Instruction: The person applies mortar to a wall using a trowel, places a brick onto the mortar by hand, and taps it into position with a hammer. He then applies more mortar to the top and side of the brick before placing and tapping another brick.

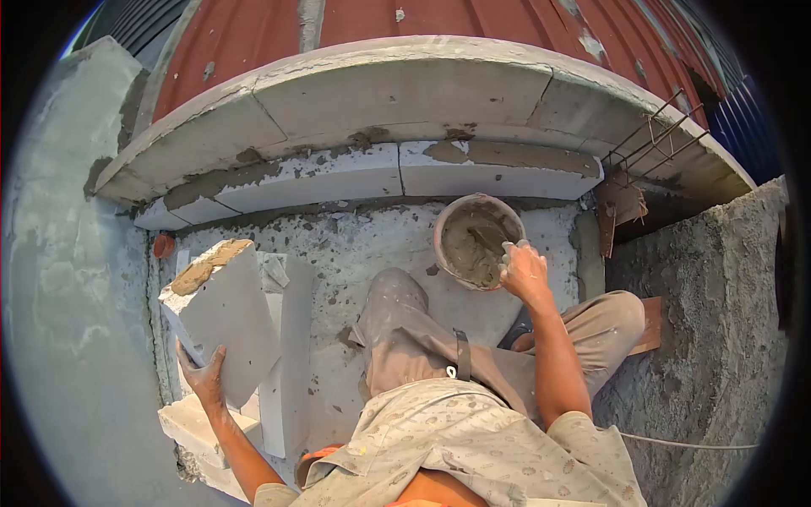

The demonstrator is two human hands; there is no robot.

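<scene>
My left hand (203, 378) grips the lower left edge of a pale lightweight concrete block (224, 321), which stands tilted with a patch of wet mortar on its upper end. My right hand (524, 270) is closed at the rim of a round bucket (442, 253), around the handle of a trowel (488, 241). The trowel's blade sits in the grey mortar (463, 245) inside the bucket; mortar covers part of it, and my fingers hide most of the handle.
A row of white blocks (321, 182) topped with mortar runs along the curved wall (397, 93). More blocks (285, 363) stand beside my left arm. Bent rebar (655, 139) juts out at the right, near a rough concrete wall (710, 313). Red metal sheeting (473, 21) lies beyond.
</scene>
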